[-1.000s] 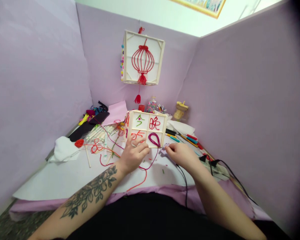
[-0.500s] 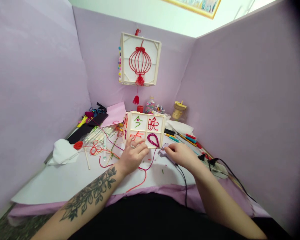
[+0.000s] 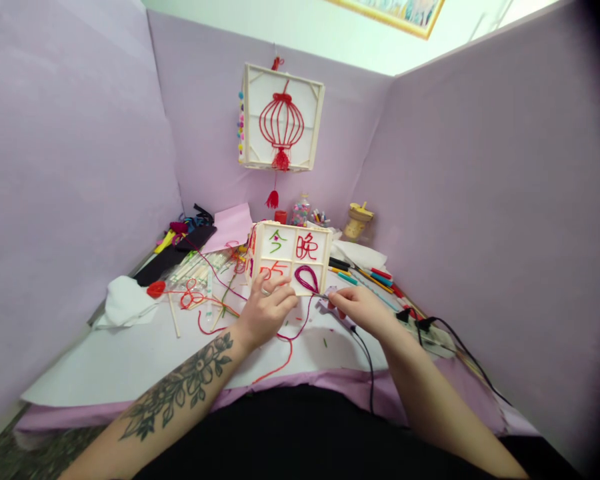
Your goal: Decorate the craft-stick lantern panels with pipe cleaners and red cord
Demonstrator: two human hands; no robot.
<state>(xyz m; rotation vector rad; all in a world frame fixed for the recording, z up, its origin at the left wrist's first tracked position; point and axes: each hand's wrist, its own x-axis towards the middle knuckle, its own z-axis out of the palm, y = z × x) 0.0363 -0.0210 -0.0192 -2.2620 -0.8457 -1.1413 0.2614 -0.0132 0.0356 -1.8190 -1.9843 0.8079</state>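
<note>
A white paper box lantern (image 3: 265, 251) with a pale wooden frame stands on the table, yarn characters in green, red and orange on its front panels. A loop of purple yarn (image 3: 306, 279) sits in the lower right panel, its tail trailing down to the table. My left hand (image 3: 267, 303) rests with fingers apart against the lower left panel, partly covering the orange character. My right hand (image 3: 355, 305) pinches thin grey tweezers (image 3: 323, 296), their tip at the loop's lower end. Below it lies a lilac corded tool (image 3: 341, 319), mostly hidden by the hand.
A finished-looking lantern (image 3: 282, 120) hangs at the back. Bundled sticks (image 3: 195, 267), red yarn (image 3: 190, 295) and white cloth (image 3: 127, 301) lie left. Markers (image 3: 375, 279), a power strip (image 3: 437, 340) and a black cable (image 3: 371, 373) are on the right.
My right fingers have shifted slightly, and the grey tip at the purple loop shows more clearly. My left hand and the box lantern have stayed in place.
</note>
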